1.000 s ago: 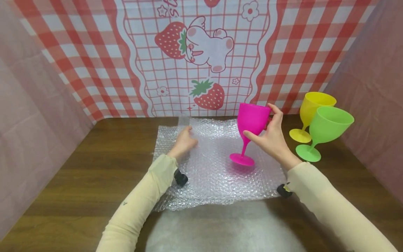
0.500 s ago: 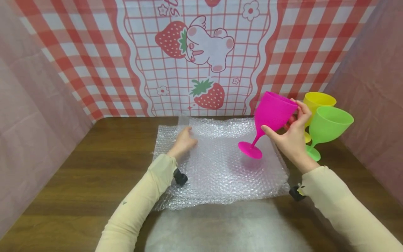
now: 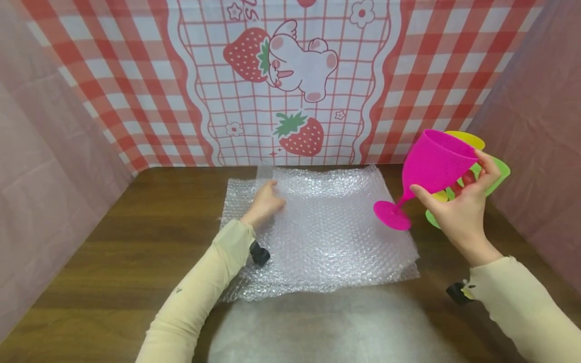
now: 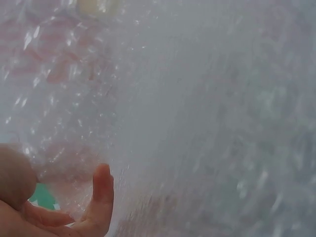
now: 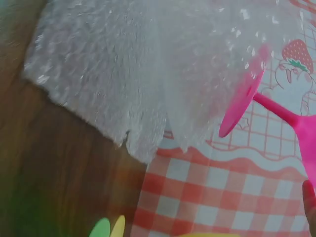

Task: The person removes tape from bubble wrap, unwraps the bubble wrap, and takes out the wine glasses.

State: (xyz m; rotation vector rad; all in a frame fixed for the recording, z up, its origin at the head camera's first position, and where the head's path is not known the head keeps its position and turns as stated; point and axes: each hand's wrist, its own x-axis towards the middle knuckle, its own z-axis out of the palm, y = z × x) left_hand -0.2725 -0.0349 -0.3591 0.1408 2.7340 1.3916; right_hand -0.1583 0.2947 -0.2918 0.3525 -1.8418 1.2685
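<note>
A pink plastic goblet (image 3: 436, 164) tilts in the air at the right, its foot near the right edge of the bubble wrap (image 3: 336, 227). My right hand (image 3: 465, 217) grips its bowl, thumb low on the near side and fingers at the rim. Clear bubble wrap lies flat across the middle of the table, in more than one layer. At its left part my left hand (image 3: 265, 204) holds the wrap between thumb and fingers. In the left wrist view, my left hand (image 4: 74, 212) is partly seen against the wrap; the right wrist view shows the goblet's stem and foot (image 5: 244, 103).
A green goblet (image 3: 499, 176) and a yellow goblet (image 3: 467, 138) stand at the right, partly hidden behind my right hand and the pink goblet. A checked strawberry cloth (image 3: 290, 75) hangs behind the brown wooden table (image 3: 150, 242). Pink curtains (image 3: 45, 151) close both sides.
My right hand has carried the pink goblet rightward from above the bubble wrap and tilted it, now overlapping the yellow and green goblets in view. My left hand stays put.
</note>
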